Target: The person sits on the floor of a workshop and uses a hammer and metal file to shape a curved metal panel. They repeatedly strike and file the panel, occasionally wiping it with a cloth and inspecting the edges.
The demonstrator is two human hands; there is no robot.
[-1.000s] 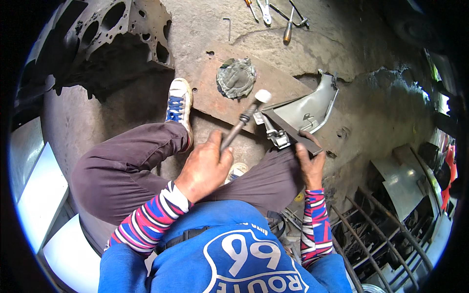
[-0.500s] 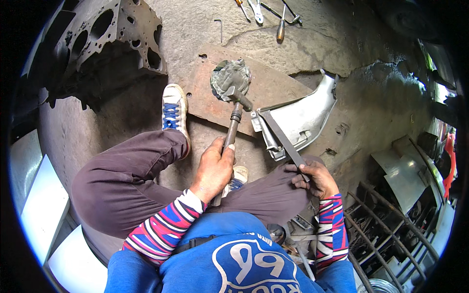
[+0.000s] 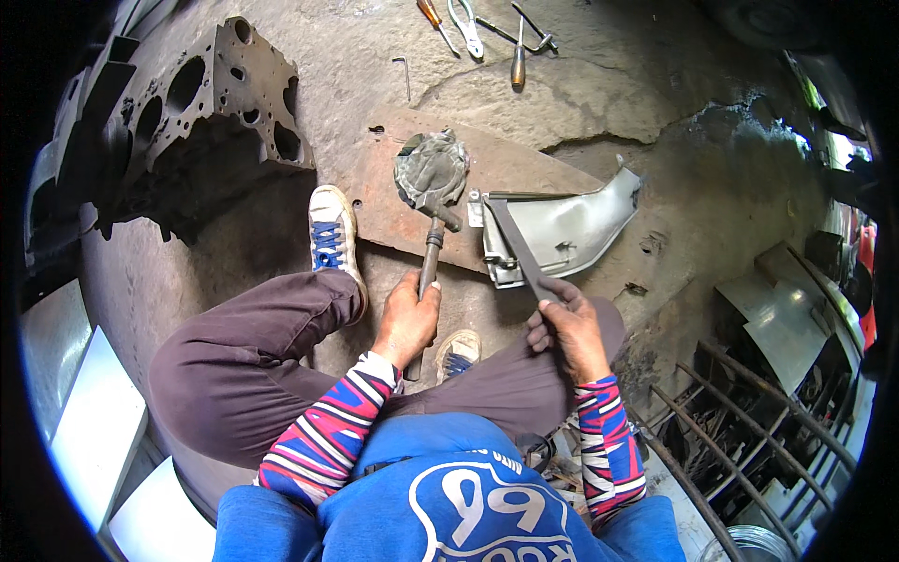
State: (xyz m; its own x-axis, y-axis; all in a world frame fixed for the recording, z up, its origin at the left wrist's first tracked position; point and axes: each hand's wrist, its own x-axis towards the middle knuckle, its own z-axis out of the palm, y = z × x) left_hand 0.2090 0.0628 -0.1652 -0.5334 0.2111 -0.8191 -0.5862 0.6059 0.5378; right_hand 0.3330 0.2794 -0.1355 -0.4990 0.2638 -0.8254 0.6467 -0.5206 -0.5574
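Note:
My left hand (image 3: 406,320) is wrapped round the handle of a hammer (image 3: 434,245). The hammer's head is up against the near edge of a wadded grey-green cloth (image 3: 433,167), or just over it. This cloth sits on a rusty flat metal plate (image 3: 379,211) on the ground. In my right hand (image 3: 569,328) is the near end of a long, flat dark metal bar (image 3: 517,245). The bar's far end crosses a silvery, curved sheet-metal part (image 3: 590,223), which rests at the plate's right side. Whether the bar presses on it, I cannot tell.
An engine block (image 3: 225,103) stands at the far left. A screwdriver (image 3: 518,67), pliers (image 3: 465,28) and a hex key (image 3: 405,77) lie on the cracked concrete. A rusty bar frame (image 3: 749,431) and scrap sheets (image 3: 782,314) are at the right. White panels (image 3: 98,412) lean at the left.
My right hand has drawn left and up, so the bar stands steeper over the metal part. The part has turned slightly. My left hand still holds the hammer near the cloth. The whole view has shifted somewhat.

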